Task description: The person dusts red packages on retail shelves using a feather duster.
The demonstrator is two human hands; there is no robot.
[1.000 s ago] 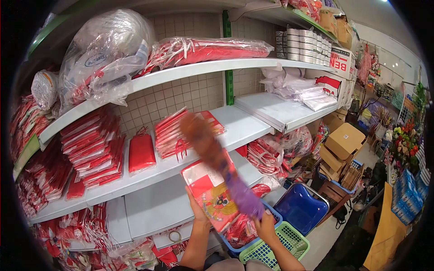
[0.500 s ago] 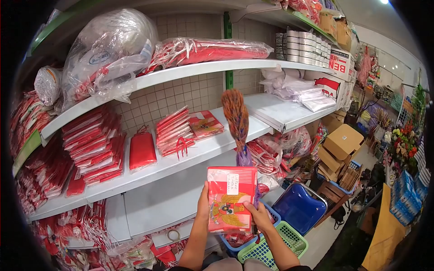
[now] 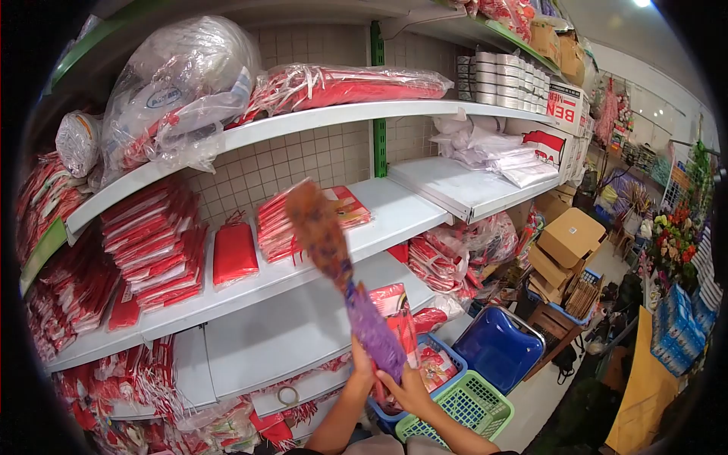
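A duster with a brown bristly head and a purple handle [image 3: 371,322] slants up and left in front of me. Its lower end is between my two hands. Behind it is a stack of red plastic-wrapped packets [image 3: 410,334], mostly covered by the handle. My left hand [image 3: 362,362] is closed at the packets' left side, touching the handle's edge, its fingers partly hidden. My right hand [image 3: 407,388] is closed around the bottom of the duster, also against the packets.
The shelf [image 3: 413,201] ahead holds piles of red packets [image 3: 155,246] and a red pouch [image 3: 235,252]. Below right are a green basket [image 3: 474,406], a blue basket [image 3: 457,364] and a blue chair [image 3: 497,349]. Cardboard boxes [image 3: 570,235] stand farther right.
The duster has swung from upright behind the packets to a leftward slant in front of them. The packets have turned, so their printed front is mostly hidden. Both hands have shifted with them.
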